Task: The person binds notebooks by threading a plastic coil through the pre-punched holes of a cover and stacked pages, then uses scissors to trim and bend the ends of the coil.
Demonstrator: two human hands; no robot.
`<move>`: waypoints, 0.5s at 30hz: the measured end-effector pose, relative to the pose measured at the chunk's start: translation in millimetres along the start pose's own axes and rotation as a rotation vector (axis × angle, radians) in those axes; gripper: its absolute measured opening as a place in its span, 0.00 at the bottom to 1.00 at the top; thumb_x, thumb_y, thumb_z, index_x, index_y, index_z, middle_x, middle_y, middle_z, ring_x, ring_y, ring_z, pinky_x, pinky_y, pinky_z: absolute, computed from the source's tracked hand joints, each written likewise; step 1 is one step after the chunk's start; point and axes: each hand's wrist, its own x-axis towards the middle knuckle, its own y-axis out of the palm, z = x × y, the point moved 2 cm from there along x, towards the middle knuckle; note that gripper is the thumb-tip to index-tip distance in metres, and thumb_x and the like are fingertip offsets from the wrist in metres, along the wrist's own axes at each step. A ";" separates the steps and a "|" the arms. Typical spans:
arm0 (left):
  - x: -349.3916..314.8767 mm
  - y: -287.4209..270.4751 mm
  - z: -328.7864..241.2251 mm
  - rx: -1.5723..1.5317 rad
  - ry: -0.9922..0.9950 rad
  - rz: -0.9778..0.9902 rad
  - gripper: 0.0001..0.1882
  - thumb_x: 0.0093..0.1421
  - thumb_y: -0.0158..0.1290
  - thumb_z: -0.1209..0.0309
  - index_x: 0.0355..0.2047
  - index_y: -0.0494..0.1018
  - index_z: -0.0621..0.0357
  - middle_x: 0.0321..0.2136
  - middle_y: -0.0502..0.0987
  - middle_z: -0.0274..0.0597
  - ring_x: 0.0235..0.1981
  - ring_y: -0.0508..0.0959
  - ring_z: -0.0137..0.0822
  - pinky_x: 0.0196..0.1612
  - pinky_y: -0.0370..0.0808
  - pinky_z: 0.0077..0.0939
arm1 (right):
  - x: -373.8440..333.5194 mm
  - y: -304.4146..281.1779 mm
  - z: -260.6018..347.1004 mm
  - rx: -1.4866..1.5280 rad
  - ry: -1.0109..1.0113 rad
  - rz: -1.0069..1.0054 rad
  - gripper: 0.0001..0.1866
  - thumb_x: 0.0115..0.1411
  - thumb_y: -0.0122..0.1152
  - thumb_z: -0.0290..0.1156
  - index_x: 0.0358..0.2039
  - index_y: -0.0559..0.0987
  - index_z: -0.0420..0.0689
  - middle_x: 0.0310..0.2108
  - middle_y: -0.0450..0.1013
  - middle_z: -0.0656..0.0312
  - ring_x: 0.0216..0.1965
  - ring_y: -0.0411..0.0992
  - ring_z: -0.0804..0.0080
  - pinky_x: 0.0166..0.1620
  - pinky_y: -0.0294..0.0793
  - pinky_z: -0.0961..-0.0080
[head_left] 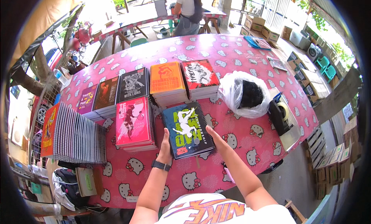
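Note:
A stack of spiral-bound notebooks (186,129) with a blue, green and black cover and a white diving figure lies in front of me on the table. My left hand (165,147) is pressed along its left side, a dark watch on the wrist. Against the right side rests my right hand (216,138), so the stack is held between both palms; most fingers are hidden beside it. Close to my left hand stands a stack of pink notebooks (133,123). Behind are stacks with orange (167,79), red (200,74) and black (132,85) covers.
A tall notebook pile (79,137) leans at the left, near brown (107,93) and purple (87,99) stacks. To the right are a white plastic bag (235,88) with something black inside and a tape dispenser (281,115). The pink patterned table (247,146) spreads around; a person (187,11) stands beyond.

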 end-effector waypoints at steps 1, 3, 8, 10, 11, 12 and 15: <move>-9.0 -4.6 -8.8 0.019 -0.018 -0.019 0.35 0.62 0.36 0.42 0.55 0.61 0.60 0.49 0.70 0.43 0.47 0.72 0.36 0.50 0.70 0.30 | -29.5 31.2 20.4 0.045 -0.031 0.136 0.37 0.56 0.53 0.54 0.59 0.57 0.44 0.50 0.66 0.58 0.49 0.67 0.70 0.49 0.68 0.75; -7.6 -8.3 -8.8 0.013 -0.073 0.034 0.34 0.62 0.36 0.43 0.55 0.61 0.60 0.49 0.70 0.43 0.47 0.73 0.36 0.50 0.70 0.30 | -52.6 44.5 27.4 0.107 -0.076 0.224 0.43 0.57 0.55 0.48 0.64 0.46 0.45 0.56 0.60 0.57 0.53 0.63 0.68 0.52 0.66 0.73; -5.0 -16.6 -13.0 0.095 -0.219 -0.001 0.30 0.62 0.41 0.47 0.53 0.64 0.60 0.47 0.72 0.42 0.45 0.73 0.34 0.48 0.71 0.26 | -82.6 61.1 2.6 0.201 -0.209 0.015 0.43 0.55 0.55 0.38 0.65 0.42 0.46 0.57 0.58 0.56 0.55 0.60 0.68 0.54 0.63 0.73; -1.1 -16.9 -16.5 0.196 -0.243 0.028 0.32 0.62 0.40 0.45 0.53 0.64 0.60 0.47 0.72 0.41 0.45 0.73 0.33 0.48 0.70 0.26 | -79.1 55.5 -11.3 0.234 -0.244 -0.081 0.40 0.57 0.53 0.40 0.65 0.46 0.50 0.58 0.56 0.56 0.54 0.62 0.69 0.53 0.65 0.71; 0.3 -16.9 -14.2 0.209 -0.262 0.052 0.32 0.62 0.40 0.45 0.53 0.64 0.60 0.47 0.72 0.41 0.45 0.73 0.33 0.48 0.70 0.26 | -80.1 41.3 -18.3 0.248 -0.259 -0.108 0.40 0.57 0.53 0.40 0.65 0.46 0.50 0.58 0.56 0.56 0.54 0.62 0.69 0.53 0.65 0.71; -1.2 -23.4 -12.5 0.162 -0.243 0.053 0.32 0.62 0.38 0.45 0.53 0.64 0.60 0.48 0.72 0.41 0.46 0.73 0.33 0.49 0.69 0.27 | -84.7 30.6 -16.0 0.122 -0.324 -0.166 0.38 0.58 0.52 0.42 0.65 0.48 0.50 0.59 0.55 0.56 0.56 0.59 0.69 0.56 0.60 0.70; -15.1 -36.9 0.3 0.197 -0.138 0.113 0.35 0.63 0.33 0.43 0.54 0.63 0.62 0.50 0.70 0.41 0.50 0.70 0.34 0.53 0.65 0.28 | -119.5 -15.6 -17.5 -0.345 -0.502 -0.296 0.32 0.58 0.52 0.43 0.60 0.58 0.46 0.60 0.55 0.54 0.59 0.54 0.67 0.61 0.49 0.66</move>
